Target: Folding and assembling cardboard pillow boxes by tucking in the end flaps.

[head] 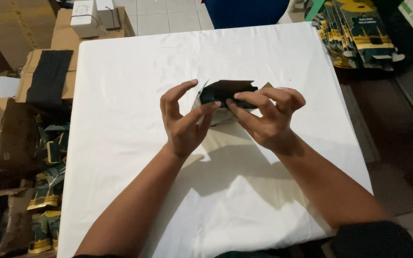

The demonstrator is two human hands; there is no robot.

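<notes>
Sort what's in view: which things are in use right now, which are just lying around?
In use:
- left hand and right hand, both gripping the small dark carton
- white table under them

Lying about:
- stack of flat cartons, off the far right corner
- pouches on the floor, left
- cardboard boxes, far left
- two white boxes on top of them

glossy dark card carton (pixel 225 91) – smooth white cloth-covered table (pixel 135 95)

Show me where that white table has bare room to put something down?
The table is bare all around the hands: the far strip and both sides. Only the middle is taken, where the left hand and right hand hold a dark carton.
</notes>
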